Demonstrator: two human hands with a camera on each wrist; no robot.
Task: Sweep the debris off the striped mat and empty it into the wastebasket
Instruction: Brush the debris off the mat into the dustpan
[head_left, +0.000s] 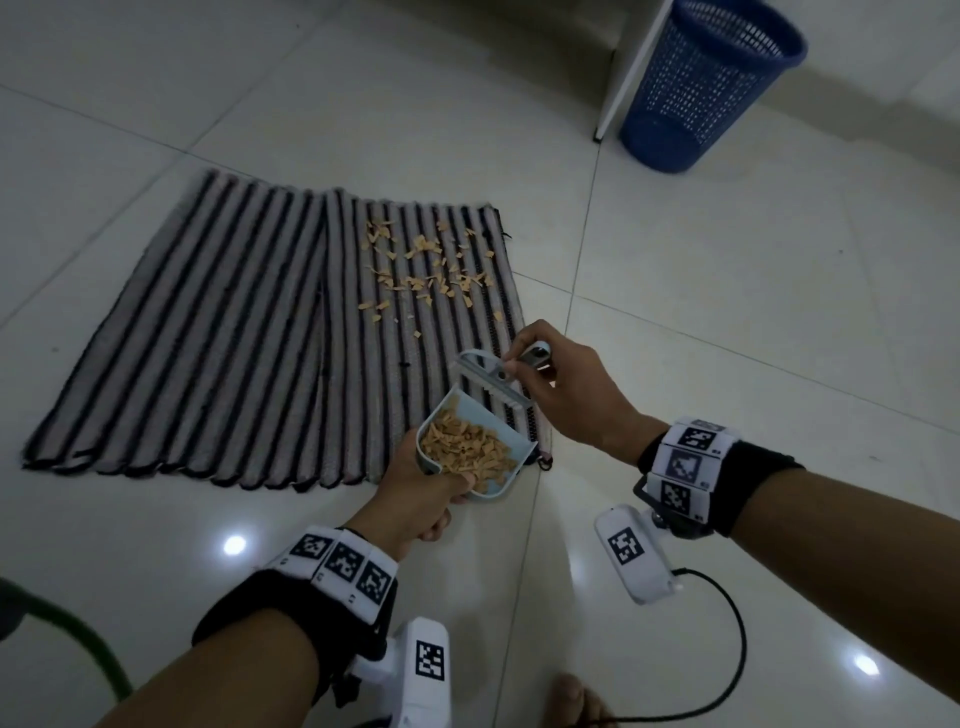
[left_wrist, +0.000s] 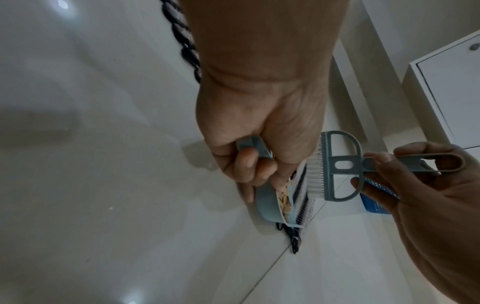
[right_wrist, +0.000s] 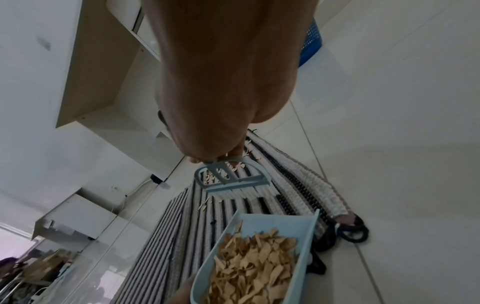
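A black-and-pink striped mat (head_left: 234, 332) lies on the tiled floor, with tan debris chips (head_left: 426, 270) scattered over its right half. My left hand (head_left: 415, 493) grips the handle of a light blue dustpan (head_left: 498, 483) heaped with chips (right_wrist: 254, 265); the pan hangs over the mat's near right corner. My right hand (head_left: 561, 384) holds a small light blue brush (head_left: 488, 379) by its handle, bristles (right_wrist: 244, 192) just above the pan's open edge. The blue mesh wastebasket (head_left: 706, 83) stands at the far right, apart from both hands.
A white cabinet panel (head_left: 628, 67) stands just left of the wastebasket. A green hose or cable (head_left: 78, 634) curves at the lower left. A bare foot (head_left: 576, 701) shows at the bottom edge. Glossy floor tiles (head_left: 727, 312) lie between mat and wastebasket.
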